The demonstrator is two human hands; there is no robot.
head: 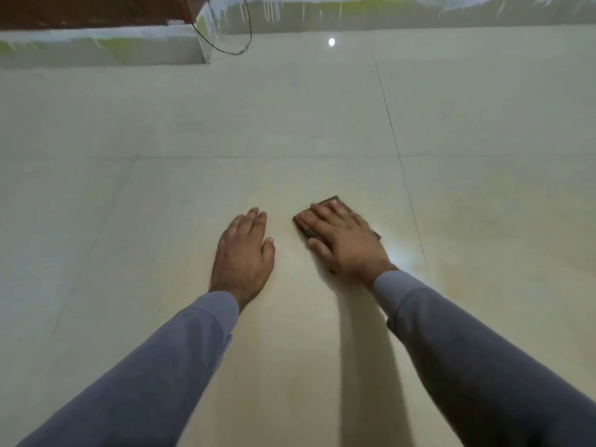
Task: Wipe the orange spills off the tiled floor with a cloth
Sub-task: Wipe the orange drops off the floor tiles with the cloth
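Observation:
My right hand [342, 240] lies flat with straight fingers on a small dark brown folded cloth [304, 229], pressing it onto the pale glossy tiled floor [290, 124]. Only the cloth's edges show around the hand. My left hand [245, 253] rests palm down on the bare tile just left of the cloth, fingers straight and together, holding nothing. A faint orange-tinged smear [288, 233] shows on the tile between the two hands. Another faint orange haze [461, 285] lies on the tile to the right of my right forearm.
A low wall or step base [103, 50] runs along the far left, with a dark wooden panel [90, 9] above it. A thin black cable [238, 50] loops down onto the floor near its corner. Grout lines cross the floor.

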